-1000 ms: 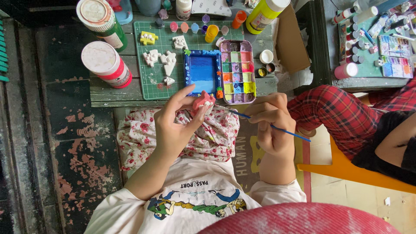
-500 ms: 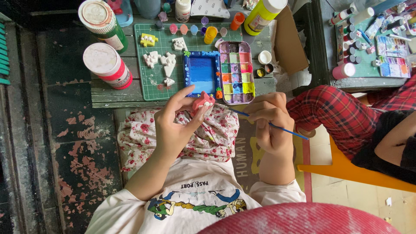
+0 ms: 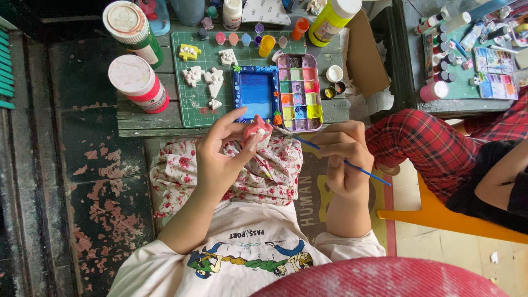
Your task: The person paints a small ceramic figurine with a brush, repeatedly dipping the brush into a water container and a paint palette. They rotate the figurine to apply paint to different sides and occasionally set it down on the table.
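A low wooden tabletop stands on a dark floor with flaking red paint, and a green cutting mat lies on it. The blue picture frame on that mat serves as the landmark. Just right of the frame, touching it, sits an open paint palette of many coloured wells. Left of the frame lie small white plaster shapes and one yellow piece; further left stand two round canisters with pale lids. Beyond the frame is a row of little paint pots and a yellow bottle.

Just below the frame, off the tabletop edge and over a floral cloth, the left hand has its grip closed on a small pink figure, pinched between thumb and fingertips. The right hand, below the palette, grips a blue-handled paintbrush whose tip meets the pink figure. Another person's leg in red plaid trousers sits well right of the frame.
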`<state>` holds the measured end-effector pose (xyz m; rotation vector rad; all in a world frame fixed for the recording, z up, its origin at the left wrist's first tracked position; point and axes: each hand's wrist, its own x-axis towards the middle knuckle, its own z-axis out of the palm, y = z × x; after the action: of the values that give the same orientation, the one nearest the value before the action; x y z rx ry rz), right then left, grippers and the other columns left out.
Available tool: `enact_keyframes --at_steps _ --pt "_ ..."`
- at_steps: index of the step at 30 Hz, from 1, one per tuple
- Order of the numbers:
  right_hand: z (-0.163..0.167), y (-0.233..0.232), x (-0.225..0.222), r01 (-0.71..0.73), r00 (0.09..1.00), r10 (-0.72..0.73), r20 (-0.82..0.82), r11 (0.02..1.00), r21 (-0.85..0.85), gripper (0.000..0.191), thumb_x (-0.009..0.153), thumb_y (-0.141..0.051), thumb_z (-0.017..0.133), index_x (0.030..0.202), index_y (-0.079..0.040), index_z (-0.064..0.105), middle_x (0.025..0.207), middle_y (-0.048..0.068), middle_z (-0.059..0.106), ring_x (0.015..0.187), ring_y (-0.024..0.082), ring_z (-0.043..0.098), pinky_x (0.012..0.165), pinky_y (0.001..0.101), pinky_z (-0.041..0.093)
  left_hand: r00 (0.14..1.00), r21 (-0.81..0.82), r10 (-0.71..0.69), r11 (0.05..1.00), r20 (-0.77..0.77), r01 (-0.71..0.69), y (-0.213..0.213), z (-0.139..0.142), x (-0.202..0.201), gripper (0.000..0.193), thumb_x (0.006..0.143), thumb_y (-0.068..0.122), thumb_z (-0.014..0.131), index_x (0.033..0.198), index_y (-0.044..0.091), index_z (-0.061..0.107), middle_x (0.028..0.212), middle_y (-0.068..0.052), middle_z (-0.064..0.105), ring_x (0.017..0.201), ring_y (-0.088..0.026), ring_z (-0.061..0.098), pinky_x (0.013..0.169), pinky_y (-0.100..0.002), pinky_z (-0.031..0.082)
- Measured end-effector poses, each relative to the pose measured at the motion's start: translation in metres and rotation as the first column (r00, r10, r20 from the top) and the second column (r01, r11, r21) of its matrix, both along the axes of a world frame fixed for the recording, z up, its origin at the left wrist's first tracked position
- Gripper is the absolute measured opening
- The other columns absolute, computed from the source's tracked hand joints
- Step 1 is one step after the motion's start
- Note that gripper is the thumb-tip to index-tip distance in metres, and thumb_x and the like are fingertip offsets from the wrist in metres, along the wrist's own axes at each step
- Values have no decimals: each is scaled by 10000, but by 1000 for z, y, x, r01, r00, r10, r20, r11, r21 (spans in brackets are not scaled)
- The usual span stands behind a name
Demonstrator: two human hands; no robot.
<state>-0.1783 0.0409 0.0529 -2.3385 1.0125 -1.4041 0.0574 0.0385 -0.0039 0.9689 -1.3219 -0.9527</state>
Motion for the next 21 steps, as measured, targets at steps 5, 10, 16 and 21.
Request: enact_keyframes --at_steps 5,10,16,21 --pt "-4 -6 -4 2 1000 -2 -4 1000 -13 122 1046 -91 486 954 -59 558 955 132 733 978 256 613 951 417 431 998 56 -35 998 -52 38 -9 -6 -3 517 937 31 774 1410 17 566 1113 -116 775 1018 -141 746 923 -286 608" --pt "-13 -7 -10 7 999 -8 -34 1000 -30 173 1062 -132 471 930 -47 542 917 138 725 960 271 613 939 448 405 982 137 -112 982 -151 133 -17 -13 2 499 963 65 751 1419 12 555 1118 -121 773 1016 -138 738 910 -271 590" --pt "-39 -23 -8 50 956 -55 287 998 23 225 1121 -223 463 990 -41 479 956 165 704 976 262 580 857 374 498 960 153 -173 966 -222 209 -42 -25 6 498 975 54 725 1437 16 542 1129 -112 758 1022 -129 723 908 -267 581" --pt "-44 -26 -9 25 991 -22 130 999 -27 166 1103 -166 451 1004 -54 523 1001 163 722 1002 277 597 947 429 468 969 113 -169 975 -181 191 -48 -30 5 528 962 49 732 1450 17 534 1146 -115 758 1024 -130 722 924 -268 579"
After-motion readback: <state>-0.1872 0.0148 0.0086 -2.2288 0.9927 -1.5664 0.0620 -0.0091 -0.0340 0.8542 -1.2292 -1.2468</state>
